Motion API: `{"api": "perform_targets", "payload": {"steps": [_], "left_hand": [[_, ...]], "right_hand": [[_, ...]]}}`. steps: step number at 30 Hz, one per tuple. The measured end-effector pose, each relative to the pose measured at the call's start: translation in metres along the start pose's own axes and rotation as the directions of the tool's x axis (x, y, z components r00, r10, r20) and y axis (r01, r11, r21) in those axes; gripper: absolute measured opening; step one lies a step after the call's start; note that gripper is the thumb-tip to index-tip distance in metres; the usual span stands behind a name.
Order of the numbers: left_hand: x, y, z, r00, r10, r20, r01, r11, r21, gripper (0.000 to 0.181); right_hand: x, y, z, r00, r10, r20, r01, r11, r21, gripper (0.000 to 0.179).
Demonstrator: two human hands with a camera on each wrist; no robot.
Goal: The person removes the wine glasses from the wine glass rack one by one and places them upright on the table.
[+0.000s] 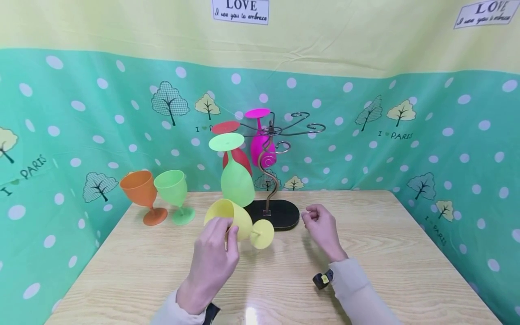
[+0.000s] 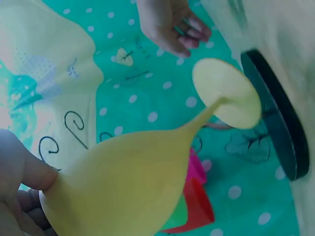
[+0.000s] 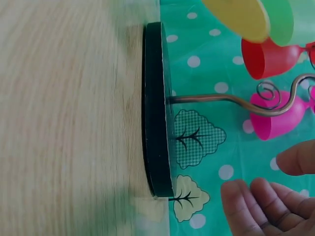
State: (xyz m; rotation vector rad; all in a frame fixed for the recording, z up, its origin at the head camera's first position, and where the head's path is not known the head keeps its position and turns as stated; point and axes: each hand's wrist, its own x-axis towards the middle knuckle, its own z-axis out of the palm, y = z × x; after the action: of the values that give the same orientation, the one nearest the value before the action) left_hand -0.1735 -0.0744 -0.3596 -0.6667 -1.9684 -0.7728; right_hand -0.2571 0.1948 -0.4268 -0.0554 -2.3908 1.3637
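A: Left hand (image 1: 211, 259)?
B: Pinching yellow goblet (image 1: 242, 222) at the rim, tipped sideways, centre of head frame
A: Right hand (image 1: 322, 229)?
B: Empty, fingers loose, right of centre, near black base (image 1: 285, 214)

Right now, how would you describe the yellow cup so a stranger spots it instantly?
On the wooden table stands a metal rack. In front of it, the left hand holds the yellow cup tilted sideways, its foot pointing right. It alone is yellow; the hanging cups are upside down and the standing cups upright.
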Motion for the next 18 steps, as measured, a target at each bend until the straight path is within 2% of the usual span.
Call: {"api": "perform_targets", "payload": {"steps": [5,10,18], "left_hand": [[0.002,-0.003,-0.005,1.000,0.012,-0.017,-0.010,0.997,0.080,0.010],[0.005,-0.008,-0.012,0.999,-0.029,-0.029,0.033,0.988,0.154,0.008],[0.007,-0.022,-0.021,0.994,-0.104,-0.018,0.106,0.971,0.213,0.008]], "right_hand": [[0.009,0.004,0.006,0.997,0.064,0.044,-0.062,0.996,-0.061,0.027],[0.017,0.007,0.012,0.991,0.118,0.062,-0.114,0.991,-0.076,0.030],[0.025,0.012,0.018,0.981,0.176,0.085,-0.169,0.982,-0.079,0.034]]}}
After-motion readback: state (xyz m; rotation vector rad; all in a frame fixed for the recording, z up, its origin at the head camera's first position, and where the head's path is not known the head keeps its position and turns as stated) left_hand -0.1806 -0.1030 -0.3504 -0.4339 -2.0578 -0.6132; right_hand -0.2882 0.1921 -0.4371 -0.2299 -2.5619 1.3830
